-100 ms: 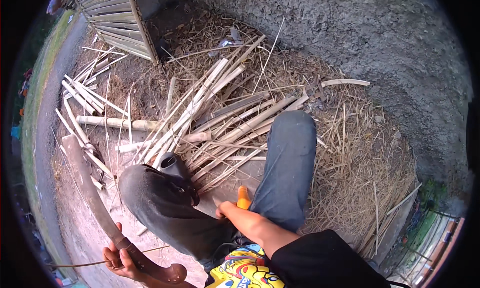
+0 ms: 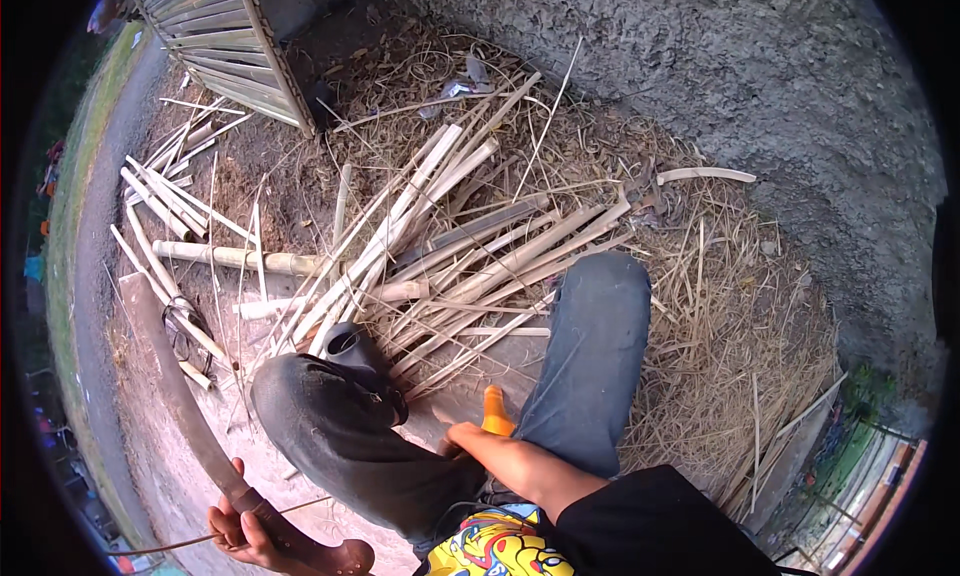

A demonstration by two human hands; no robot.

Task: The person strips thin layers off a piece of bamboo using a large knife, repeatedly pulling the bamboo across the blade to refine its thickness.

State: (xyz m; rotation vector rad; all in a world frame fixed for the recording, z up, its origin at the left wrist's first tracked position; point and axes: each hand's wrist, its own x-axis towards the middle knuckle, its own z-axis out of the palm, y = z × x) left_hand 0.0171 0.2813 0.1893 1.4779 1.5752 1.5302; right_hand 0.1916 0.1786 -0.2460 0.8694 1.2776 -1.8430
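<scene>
My left hand (image 2: pixel 245 538), at the lower left, is closed round a machete (image 2: pixel 180 391) near where the blade meets its dark brown curved handle. The long, slightly bent blade points up and away to the left. A thin strip (image 2: pixel 165 548) crosses behind the same hand; whether it is gripped too cannot be made out. Between my bent legs, my right hand (image 2: pixel 460 441) reaches down beside the left thigh, its fingers mostly hidden by the trouser leg. An orange object (image 2: pixel 495 411) stands just beyond my right forearm.
Split bamboo strips (image 2: pixel 420 191) lie heaped ahead of my knees, with a bamboo pole (image 2: pixel 235 257) to their left. Shavings (image 2: pixel 720 356) cover the ground at right. A rough grey wall (image 2: pixel 780 86) rises behind; a bamboo slat panel (image 2: pixel 225 46) leans at far left.
The view has shifted slightly, so the legs and bamboo sit a little further right and lower. My right hand has drawn back toward the left thigh. The machete stays in my left hand.
</scene>
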